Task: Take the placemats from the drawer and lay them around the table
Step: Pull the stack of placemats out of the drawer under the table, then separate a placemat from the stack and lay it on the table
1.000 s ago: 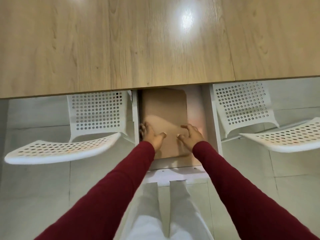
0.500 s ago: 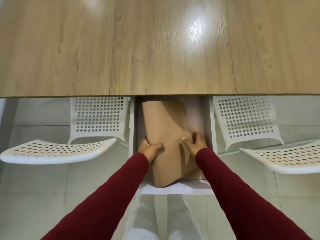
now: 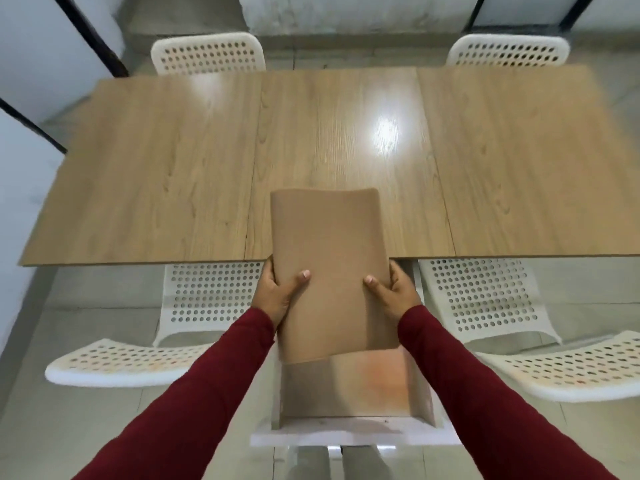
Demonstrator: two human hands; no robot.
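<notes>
A stack of tan placemats (image 3: pixel 329 258) is held up over the near edge of the wooden table (image 3: pixel 173 174). My left hand (image 3: pixel 277 294) grips its left side, thumb on top. My right hand (image 3: pixel 394 294) grips its right side the same way. Below the stack, the white drawer (image 3: pixel 353 433) stands pulled out from under the table. Its floor shows tan beneath the held stack; I cannot tell whether another placemat lies there.
Two white perforated chairs flank the drawer, one at the left (image 3: pixel 207 296) and one at the right (image 3: pixel 485 299). Two more chairs, a left one (image 3: pixel 207 53) and a right one (image 3: pixel 507 50), stand at the table's far side. A wall is at the left.
Both hands have lifted the placemat stack out of the drawer and up over the table's near edge. The view has risen and now takes in the whole table.
</notes>
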